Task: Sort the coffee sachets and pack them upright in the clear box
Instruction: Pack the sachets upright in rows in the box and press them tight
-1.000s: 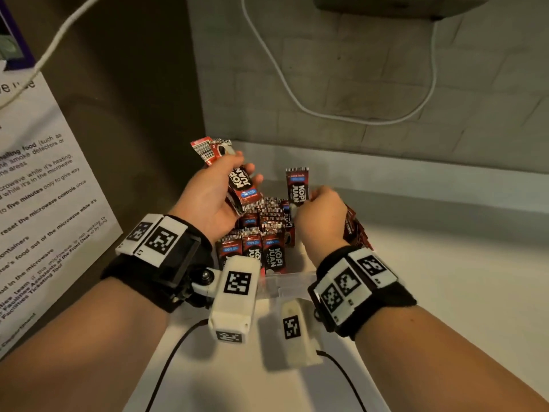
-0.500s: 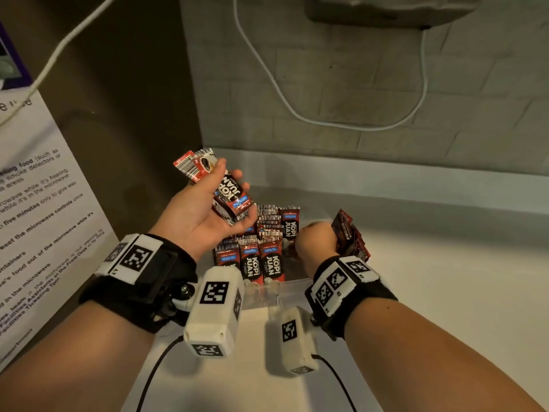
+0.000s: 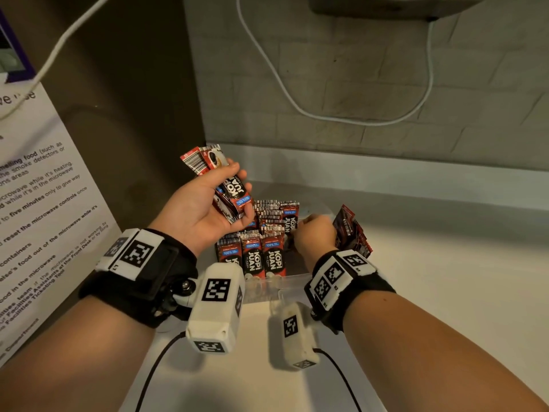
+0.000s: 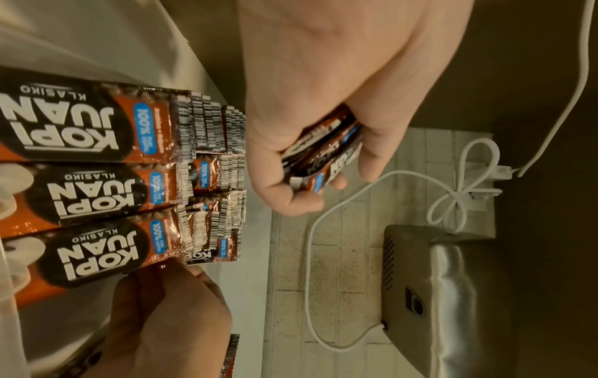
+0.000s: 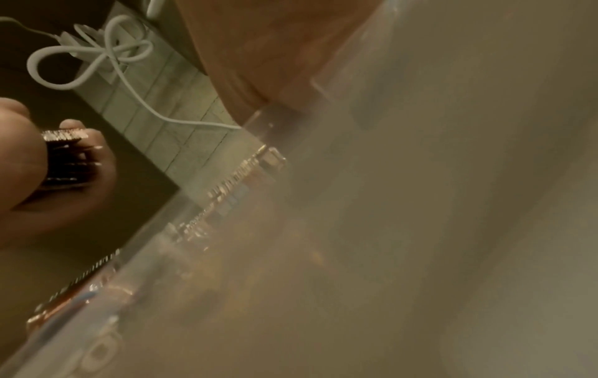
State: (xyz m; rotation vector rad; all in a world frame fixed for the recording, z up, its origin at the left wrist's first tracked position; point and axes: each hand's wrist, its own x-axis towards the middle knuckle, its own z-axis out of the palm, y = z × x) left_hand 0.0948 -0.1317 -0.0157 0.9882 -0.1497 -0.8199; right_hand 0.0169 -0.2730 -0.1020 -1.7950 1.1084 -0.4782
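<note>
Left hand (image 4: 323, 107) grips sachet bundle (image 4: 323, 158); upright sachets (image 4: 97, 179) beside; right hand (image 4: 168, 319) touches them.

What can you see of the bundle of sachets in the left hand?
The bundle of sachets is a fanned handful of glossy red-brown foil packets, barcoded ends splayed up-left, the top one printed KOPI JUAN with a blue 100% badge. The left hand grips it palm-up, thumb across the top, above the clear box. The count cannot be told.
</note>
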